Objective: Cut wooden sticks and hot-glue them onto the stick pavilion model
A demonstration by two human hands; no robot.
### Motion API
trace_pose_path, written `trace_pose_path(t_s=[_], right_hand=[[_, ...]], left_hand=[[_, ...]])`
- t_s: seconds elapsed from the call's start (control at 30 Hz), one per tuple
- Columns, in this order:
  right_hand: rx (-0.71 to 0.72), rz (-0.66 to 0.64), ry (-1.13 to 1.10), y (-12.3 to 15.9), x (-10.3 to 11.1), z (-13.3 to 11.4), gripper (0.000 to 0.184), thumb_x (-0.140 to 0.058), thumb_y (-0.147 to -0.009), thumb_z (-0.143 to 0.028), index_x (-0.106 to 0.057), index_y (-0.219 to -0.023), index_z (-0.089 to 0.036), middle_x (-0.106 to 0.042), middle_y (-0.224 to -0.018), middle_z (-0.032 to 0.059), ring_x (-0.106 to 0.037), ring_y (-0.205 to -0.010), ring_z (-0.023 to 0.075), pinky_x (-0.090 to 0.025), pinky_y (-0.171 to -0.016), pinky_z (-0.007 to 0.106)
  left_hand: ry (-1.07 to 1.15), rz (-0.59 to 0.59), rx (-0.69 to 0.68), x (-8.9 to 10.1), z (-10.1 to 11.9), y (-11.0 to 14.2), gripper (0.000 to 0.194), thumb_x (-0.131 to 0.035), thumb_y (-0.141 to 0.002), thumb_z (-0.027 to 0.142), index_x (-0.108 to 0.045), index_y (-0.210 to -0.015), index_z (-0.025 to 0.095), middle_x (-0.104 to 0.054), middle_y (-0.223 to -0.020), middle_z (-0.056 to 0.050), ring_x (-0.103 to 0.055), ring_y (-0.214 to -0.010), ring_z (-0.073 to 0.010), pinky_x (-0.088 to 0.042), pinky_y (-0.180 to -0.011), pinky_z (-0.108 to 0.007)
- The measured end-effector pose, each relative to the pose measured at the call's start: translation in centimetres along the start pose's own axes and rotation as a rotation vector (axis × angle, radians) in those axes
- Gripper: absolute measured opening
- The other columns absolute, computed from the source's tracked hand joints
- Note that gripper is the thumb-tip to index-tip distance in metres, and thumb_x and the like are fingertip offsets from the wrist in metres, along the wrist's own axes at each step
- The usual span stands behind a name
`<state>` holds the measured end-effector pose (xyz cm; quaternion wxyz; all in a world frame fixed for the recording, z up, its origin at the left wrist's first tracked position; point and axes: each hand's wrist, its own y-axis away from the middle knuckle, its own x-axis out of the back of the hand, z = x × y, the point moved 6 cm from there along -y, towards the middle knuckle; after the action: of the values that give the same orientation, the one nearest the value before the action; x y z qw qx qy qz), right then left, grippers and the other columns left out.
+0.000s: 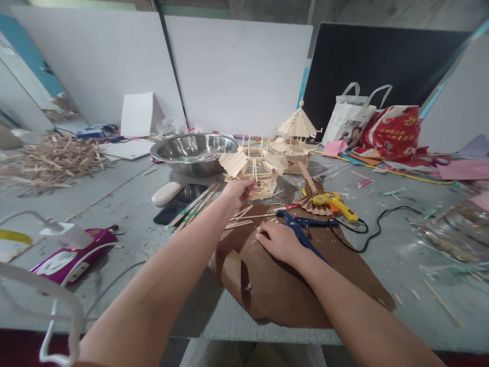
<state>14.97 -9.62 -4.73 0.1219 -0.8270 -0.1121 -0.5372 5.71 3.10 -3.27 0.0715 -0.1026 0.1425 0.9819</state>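
Note:
My left hand (243,190) reaches forward to the front of a roofless pavilion model (263,171) built from thin wooden sticks. Its fingers are curled together against the model's lower front, and whatever they pinch is too small to make out. Palm down, my right hand (280,240) rests on a sheet of brown paper (290,295), fingers loosely bent with no object visible in them. Just beyond it lie blue-handled cutters (296,224). Loose thin sticks (239,223) are scattered between the two hands.
Behind stands a finished-looking pavilion model (300,130) with a pointed roof. A steel bowl (171,158), phone (179,201) and white mouse-shaped object (167,193) are left. A yellow glue gun (336,203) with a black cord lies right. A purple power strip (76,255) sits near left.

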Motion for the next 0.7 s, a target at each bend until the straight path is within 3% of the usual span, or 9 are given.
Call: trace_pose_path(t_s=[0.7], right_hand=[[0.016,-0.002,0.013,0.11,0.06,0.03,0.025,-0.034,-0.08,-0.032,-0.056,-0.081,-0.021,-0.061,-0.085,0.0021,-0.053,-0.079,0.0139,-0.031,-0.062,0.024]], left_hand=[[-0.084,0.005,-0.025,-0.44,0.66,0.41,0.011,-0.058,-0.067,0.023,-0.055,-0.067,0.013,-0.057,-0.048,0.002,-0.04,-0.027,-0.0032,-0.028,-0.029,-0.015]])
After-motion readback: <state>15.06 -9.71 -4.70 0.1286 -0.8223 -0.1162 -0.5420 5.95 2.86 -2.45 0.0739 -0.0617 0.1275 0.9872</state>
